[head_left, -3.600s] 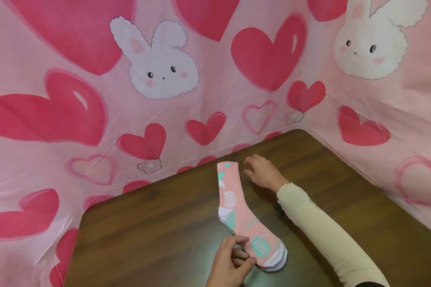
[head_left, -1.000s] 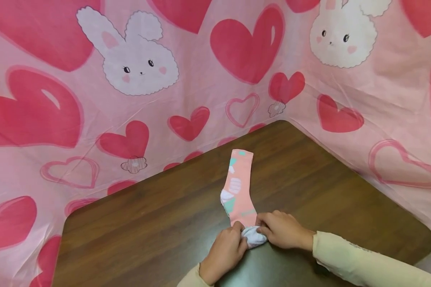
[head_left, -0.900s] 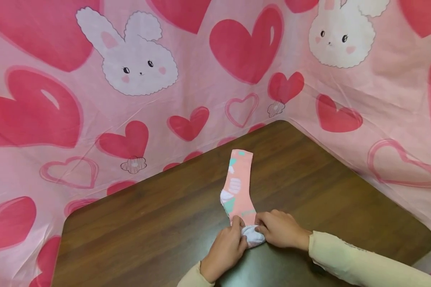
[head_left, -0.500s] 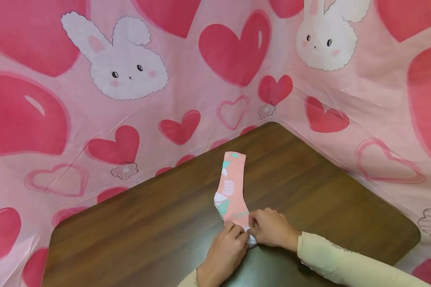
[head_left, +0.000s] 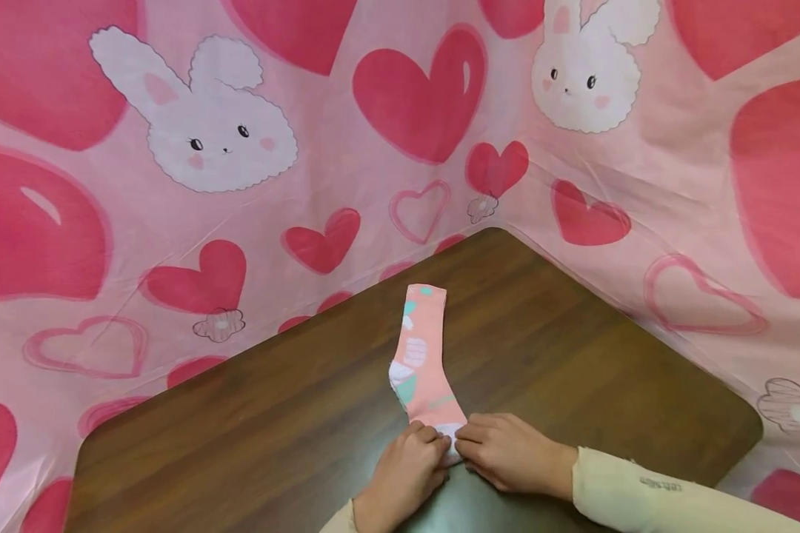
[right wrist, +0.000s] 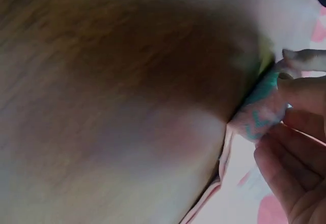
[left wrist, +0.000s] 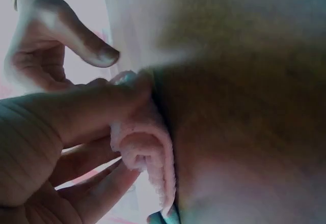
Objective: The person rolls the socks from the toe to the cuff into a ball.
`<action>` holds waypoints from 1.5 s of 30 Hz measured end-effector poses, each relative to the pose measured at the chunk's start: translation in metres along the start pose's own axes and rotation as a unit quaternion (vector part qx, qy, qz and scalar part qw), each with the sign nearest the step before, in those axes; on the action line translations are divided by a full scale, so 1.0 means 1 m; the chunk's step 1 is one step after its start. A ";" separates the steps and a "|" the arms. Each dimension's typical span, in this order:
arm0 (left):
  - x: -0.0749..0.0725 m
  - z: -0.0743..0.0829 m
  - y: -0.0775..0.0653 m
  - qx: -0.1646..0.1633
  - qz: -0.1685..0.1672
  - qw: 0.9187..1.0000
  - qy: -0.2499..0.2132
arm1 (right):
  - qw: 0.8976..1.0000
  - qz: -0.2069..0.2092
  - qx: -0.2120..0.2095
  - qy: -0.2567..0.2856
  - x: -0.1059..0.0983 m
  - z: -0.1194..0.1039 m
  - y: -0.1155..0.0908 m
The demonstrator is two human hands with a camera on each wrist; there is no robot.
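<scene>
A pink sock [head_left: 427, 355] with white and teal patches lies on the brown table, its cuff pointing away; a second layer shows beneath its edge. Its toe end is rolled up into a thick coil [left wrist: 145, 137], whose spiral edge shows in the left wrist view. My left hand [head_left: 407, 463] pinches the left end of this coil, thumb on the near side and fingers beyond. At the right end, my right hand [head_left: 510, 451] holds the coil between thumb and curled fingers, as the right wrist view shows. The two hands almost meet in the head view.
The brown wooden table [head_left: 253, 437] has rounded corners. Behind it and to its right hangs a pink cloth [head_left: 333, 148] printed with hearts and rabbits, reaching down to the table's edge.
Earlier the sock lay flat, with the left hand at its toe and the right hand beside the cuff. Since then both hands have gathered at the toe and rolled it toward the heel.
</scene>
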State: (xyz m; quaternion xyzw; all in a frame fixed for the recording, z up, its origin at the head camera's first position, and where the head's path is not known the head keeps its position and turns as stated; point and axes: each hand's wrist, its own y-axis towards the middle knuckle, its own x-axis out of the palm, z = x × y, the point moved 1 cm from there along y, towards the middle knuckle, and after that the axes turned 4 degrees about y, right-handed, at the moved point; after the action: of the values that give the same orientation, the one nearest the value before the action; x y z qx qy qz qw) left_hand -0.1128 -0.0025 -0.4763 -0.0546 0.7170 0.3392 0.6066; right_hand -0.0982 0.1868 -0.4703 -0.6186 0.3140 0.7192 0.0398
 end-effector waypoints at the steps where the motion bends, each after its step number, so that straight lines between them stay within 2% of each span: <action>1: -0.001 0.000 0.000 -0.003 -0.005 1.000 0.001 | 1.000 -0.007 0.002 -0.001 0.000 -0.001 0.000; 7: -0.001 0.000 0.001 -0.022 -0.020 1.000 0.008 | 0.999 -0.022 0.041 0.006 0.007 -0.002 0.003; 14: 0.001 -0.001 0.003 -0.029 0.012 0.999 0.018 | 0.998 -0.002 0.066 0.009 0.015 0.005 0.009; 19: 0.004 -0.004 0.004 -0.044 0.024 0.999 -0.014 | 0.997 0.023 0.072 0.021 0.017 0.011 0.009; 23: 0.005 -0.007 0.004 -0.074 0.003 0.995 -0.071 | 0.989 0.020 0.117 0.086 0.017 0.014 0.008; 27: 0.002 -0.011 0.003 -0.119 -0.027 0.985 -0.125 | 0.975 -0.002 0.160 0.155 0.016 0.016 0.008; 30: -0.003 -0.017 0.004 -0.153 -0.047 0.973 -0.165 | 0.964 -0.028 0.185 0.191 0.015 0.019 0.010; 33: -0.005 -0.021 0.005 -0.177 -0.051 0.961 -0.205 | 0.949 -0.044 0.212 0.229 0.016 0.021 0.011; 35: -0.005 -0.022 0.005 -0.184 -0.047 0.957 -0.221 | 0.941 -0.046 0.223 0.250 0.017 0.022 0.010; 41: -0.005 -0.026 0.006 -0.195 -0.050 0.946 -0.253 | 0.930 -0.033 0.235 0.281 0.018 0.026 0.010; 45: -0.004 -0.030 0.006 -0.220 -0.068 0.929 -0.289 | 0.928 -0.023 0.237 0.287 0.021 0.029 0.012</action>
State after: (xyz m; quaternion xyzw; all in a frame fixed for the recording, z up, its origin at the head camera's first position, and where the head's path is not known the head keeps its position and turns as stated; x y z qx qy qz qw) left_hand -0.1394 -0.0154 -0.4688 -0.1350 0.4126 0.4475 0.7818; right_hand -0.1338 0.1846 -0.4837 -0.7780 0.4589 0.4146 0.1106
